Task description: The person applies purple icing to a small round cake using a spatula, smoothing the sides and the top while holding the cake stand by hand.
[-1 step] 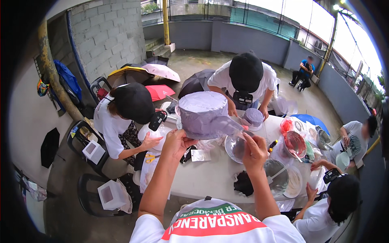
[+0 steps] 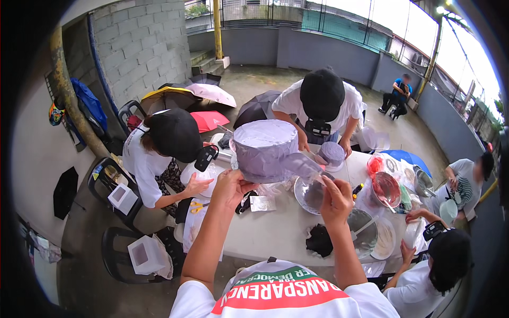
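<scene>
Two white windowed boxes (image 2: 145, 255) rest on black chairs (image 2: 115, 249) at far left; right of them, a co-worker (image 2: 142, 168) in a black cap leans toward the tabletop (image 2: 283, 236). I see yellow scissors (image 2: 198, 205) at its left edge. Beyond it lie several open umbrellas (image 2: 168, 98), and the cake I have raised blocks part of what is behind.

That round lavender cake (image 2: 265, 153) is upright above the tabletop, coated, paler on top, a translucent strip (image 2: 304, 164) curving off its right side. My left hand (image 2: 231, 190) grips its lower left edge; my right hand (image 2: 335, 200) pinches the strip's end.

Behind the strip sits a metal bowl (image 2: 301, 198), its contents partly hidden. Just right of the right hand, a larger basin (image 2: 368, 246) holds a spatula (image 2: 365, 224); farther right, a red-smeared bowl (image 2: 389, 185) holds another utensil.
</scene>
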{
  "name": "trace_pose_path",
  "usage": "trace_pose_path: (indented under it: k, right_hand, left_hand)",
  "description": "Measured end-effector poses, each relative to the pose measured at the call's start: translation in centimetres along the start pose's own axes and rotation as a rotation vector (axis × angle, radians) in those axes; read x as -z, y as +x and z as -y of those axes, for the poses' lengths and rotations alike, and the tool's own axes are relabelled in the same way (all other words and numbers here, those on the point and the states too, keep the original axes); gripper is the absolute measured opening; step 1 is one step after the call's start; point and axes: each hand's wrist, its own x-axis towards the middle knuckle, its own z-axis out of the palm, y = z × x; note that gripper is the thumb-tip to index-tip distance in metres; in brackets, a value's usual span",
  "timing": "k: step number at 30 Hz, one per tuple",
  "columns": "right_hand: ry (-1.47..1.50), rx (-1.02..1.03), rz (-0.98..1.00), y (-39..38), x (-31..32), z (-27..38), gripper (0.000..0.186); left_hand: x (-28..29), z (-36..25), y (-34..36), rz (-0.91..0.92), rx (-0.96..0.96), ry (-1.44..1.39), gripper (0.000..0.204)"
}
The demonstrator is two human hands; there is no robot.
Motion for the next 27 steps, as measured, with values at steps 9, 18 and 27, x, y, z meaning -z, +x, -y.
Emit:
trace_pose_path:
  k: [9, 18, 27]
  right_hand:
    - [0.159, 0.078, 0.086, 2.3, -1.2, -0.5, 0.03]
    - [0.167, -0.088, 0.112, 0.9, 1.9, -1.6, 0.029]
    - [0.625, -0.51, 0.222, -0.6, 0.1, -2.8, 0.018]
  left_hand:
    - [0.0, 0.4, 0.6, 0.033, 0.037, 0.01, 0.012]
    - [-0.1, 0.9, 0.8, -0.009, -0.021, -0.039, 0.016]
    - [-1.3, 1.2, 1.3, -0.062, -0.069, 0.009, 0.015]
